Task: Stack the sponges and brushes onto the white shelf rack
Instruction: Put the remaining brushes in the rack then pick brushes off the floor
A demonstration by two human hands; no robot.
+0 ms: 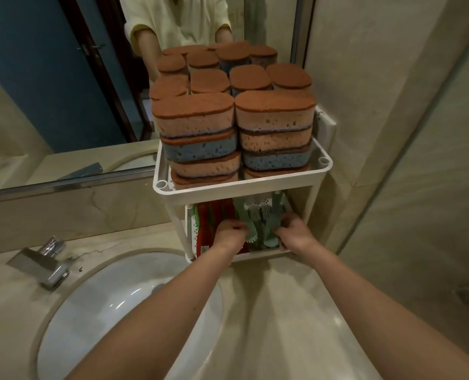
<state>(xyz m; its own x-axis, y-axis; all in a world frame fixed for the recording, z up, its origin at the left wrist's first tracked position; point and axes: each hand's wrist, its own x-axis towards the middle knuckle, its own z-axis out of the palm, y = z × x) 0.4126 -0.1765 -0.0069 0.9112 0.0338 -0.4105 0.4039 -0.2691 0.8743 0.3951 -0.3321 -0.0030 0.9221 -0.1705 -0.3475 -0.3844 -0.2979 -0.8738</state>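
Note:
The white shelf rack (pixel 255 185) stands on the counter against the mirror. Its top tier carries tall stacks of orange and blue sponges (pixel 197 138) with brown scouring tops, several stacks deep. On the lower tier lie green brushes (pixel 266 229) at the right and red-handled brushes (pixel 214 215) at the left. Both hands reach into the lower tier. My left hand (pixel 229 237) has its fingers curled at the green brushes. My right hand (pixel 293 231) grips the green brush handles from the right. The brush heads are partly hidden under the top tier.
A white round sink (pixel 118 311) lies below left of the rack, with a chrome faucet (pixel 42 260) at its left. The mirror (pixel 63 78) behind the rack reflects the sponges and a person's torso. A tiled wall (pixel 392 133) closes the right side.

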